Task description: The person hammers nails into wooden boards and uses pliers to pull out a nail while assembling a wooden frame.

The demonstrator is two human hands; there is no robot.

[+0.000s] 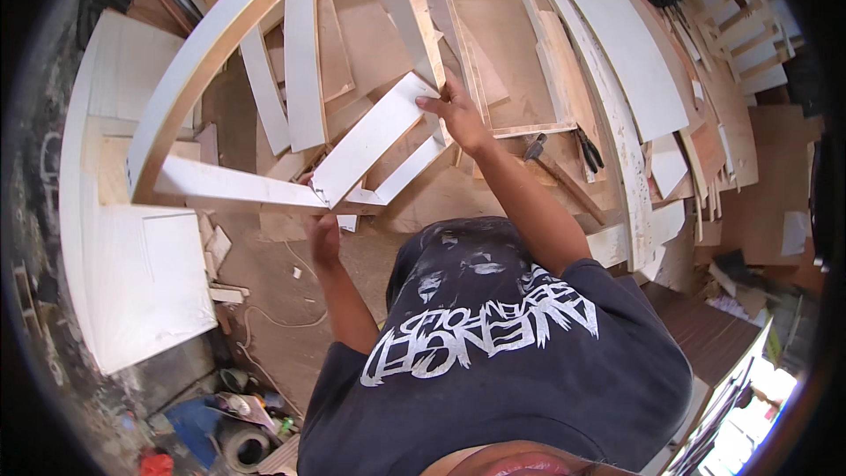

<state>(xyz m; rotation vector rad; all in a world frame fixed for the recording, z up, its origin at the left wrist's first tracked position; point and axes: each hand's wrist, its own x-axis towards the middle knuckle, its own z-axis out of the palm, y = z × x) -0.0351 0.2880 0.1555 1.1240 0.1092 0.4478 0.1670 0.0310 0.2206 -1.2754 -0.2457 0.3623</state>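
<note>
I see the right hand (458,112) at 12 o'clock of the torso, fingers spread flat and pressing on the upper end of a white slat (370,137), where it meets the upright post (410,9) of the white frame (207,53). The left hand (323,238) sits at 7 o'clock from the right, well apart from it, curled under the slat's lower end at the frame's bottom rail (229,185); I cannot tell how tightly it is clamped. Pliers (589,152) and a hammer (535,147) lie at 3 o'clock of the right hand on the plywood floor (441,198).
</note>
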